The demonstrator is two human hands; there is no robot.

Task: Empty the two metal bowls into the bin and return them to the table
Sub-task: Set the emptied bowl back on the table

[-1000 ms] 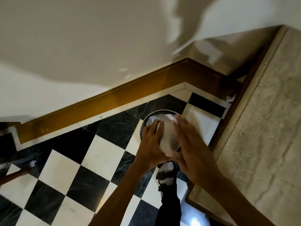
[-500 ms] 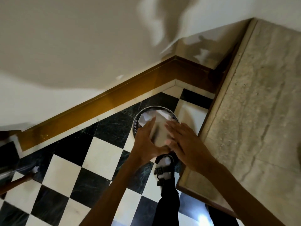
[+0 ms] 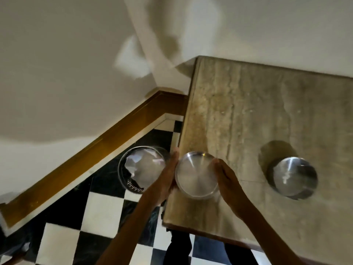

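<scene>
A metal bowl [image 3: 196,175] sits low over the near-left corner of the stone surface [image 3: 257,115], its inside bare and shiny. The left hand [image 3: 168,176] presses flat against its rim at 9 o'clock and the right hand [image 3: 227,176] against its rim at 3 o'clock, so the bowl is clamped between the two palms; whether its base already touches the stone cannot be told.

At 3 o'clock from it, well apart, a second metal bowl [image 3: 293,177] rests on the same surface, blurred, with a dark shadow thrown toward 11 o'clock.

At 9 o'clock from the held bowl, just past the surface's left edge and down on the floor, stands the round bin [image 3: 142,169], with crumpled white paper [image 3: 141,163] inside and a perforated wall showing at its near side. The left forearm crosses in front of the bin's right rim.

The floor [image 3: 103,209] is black and white checkered tile. A brown skirting board [image 3: 91,155] runs from 8 o'clock toward the corner at 12 o'clock, under a pale wall [image 3: 66,73] with shadows on it. Dark trouser legs [image 3: 179,247] show beneath the surface's near edge.
</scene>
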